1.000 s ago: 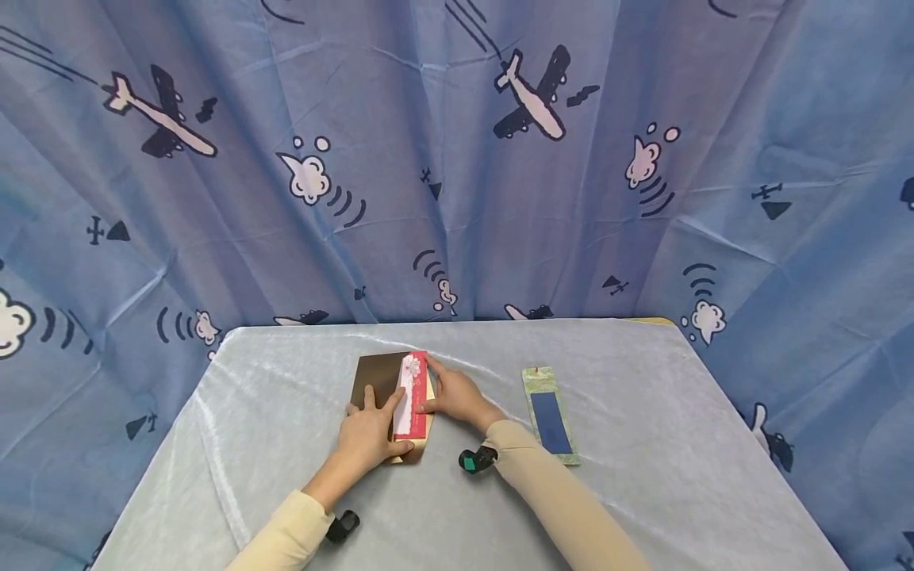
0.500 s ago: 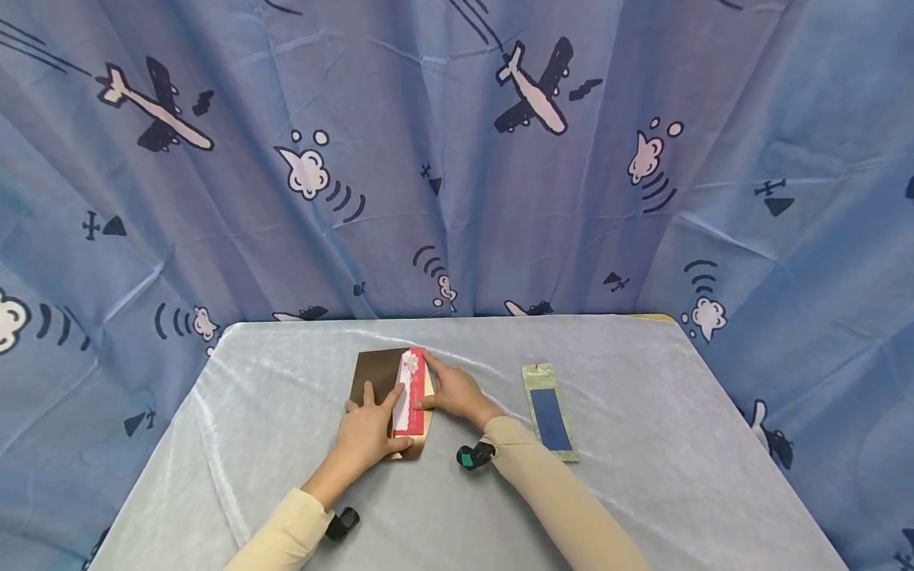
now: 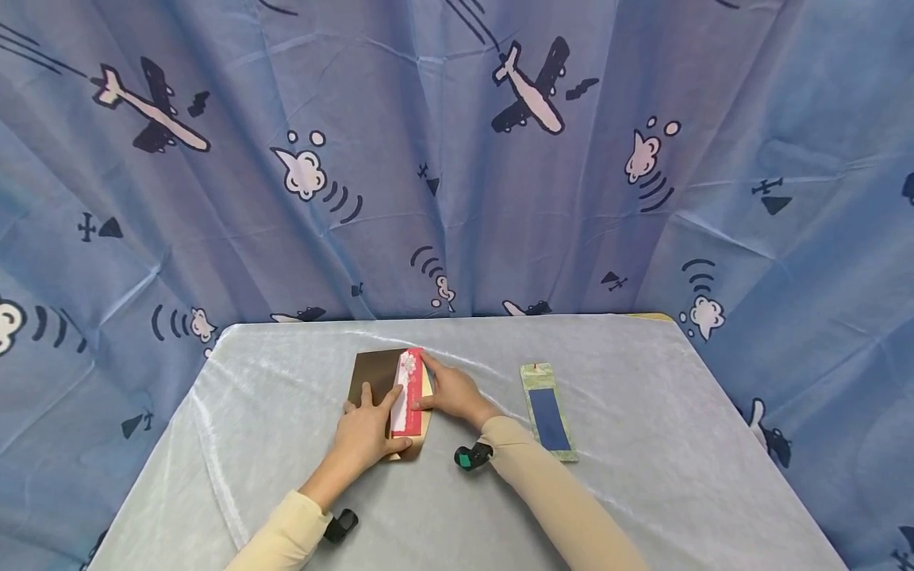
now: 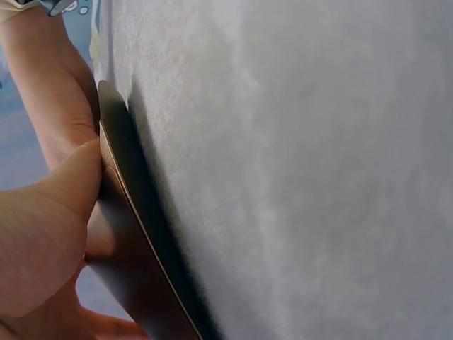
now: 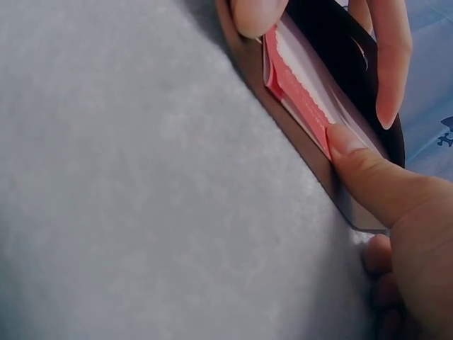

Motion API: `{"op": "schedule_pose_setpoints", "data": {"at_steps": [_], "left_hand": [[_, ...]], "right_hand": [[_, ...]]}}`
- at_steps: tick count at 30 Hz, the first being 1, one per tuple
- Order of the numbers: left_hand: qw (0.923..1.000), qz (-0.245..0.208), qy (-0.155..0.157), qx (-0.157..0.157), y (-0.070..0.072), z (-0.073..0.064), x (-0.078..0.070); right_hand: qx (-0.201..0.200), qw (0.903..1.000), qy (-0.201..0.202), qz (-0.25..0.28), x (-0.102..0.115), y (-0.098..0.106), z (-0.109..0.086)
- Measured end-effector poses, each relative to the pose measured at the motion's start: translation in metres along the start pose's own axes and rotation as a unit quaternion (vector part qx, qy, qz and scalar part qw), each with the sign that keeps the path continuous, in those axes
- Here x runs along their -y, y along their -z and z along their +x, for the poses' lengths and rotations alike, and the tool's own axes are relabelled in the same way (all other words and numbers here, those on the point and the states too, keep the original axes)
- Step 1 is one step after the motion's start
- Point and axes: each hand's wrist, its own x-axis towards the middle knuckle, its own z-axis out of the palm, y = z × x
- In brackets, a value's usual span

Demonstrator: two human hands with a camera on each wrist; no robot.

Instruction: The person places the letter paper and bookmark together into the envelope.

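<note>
A dark brown folded cover (image 3: 375, 370), like a card folder, lies on the table at centre left. On it lies a narrow red-and-white card (image 3: 408, 394) with a flower print; pale gold shows along its right side. My left hand (image 3: 362, 432) lies spread over the cover and the card's left side, its thumb (image 4: 74, 177) at the brown edge. My right hand (image 3: 457, 396) holds the card's right side: its thumb (image 5: 361, 159) presses the red edge, the index finger reaches the far corner, and other fingers curl low beside the cover.
A flat green-bordered piece with a dark blue panel (image 3: 550, 419) lies right of the cover, close to my right forearm. A pale grey cloth covers the table (image 3: 643, 444). Behind hangs a blue curtain (image 3: 457, 159) printed with aeroplanes.
My hands, the cover and the card keep nearly the same places. The head view has shifted slightly.
</note>
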Motion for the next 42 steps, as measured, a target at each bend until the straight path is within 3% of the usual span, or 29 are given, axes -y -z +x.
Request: {"op": "schedule_pose_setpoints", "data": {"at_steps": [42], "left_hand": [[1.0000, 0.005, -0.004, -0.006, 0.0013, -0.0008, -0.0013]], "right_hand": [[-0.013, 0.9984, -0.002, -0.056, 0.0005, -0.0068, 0.0032]]}}
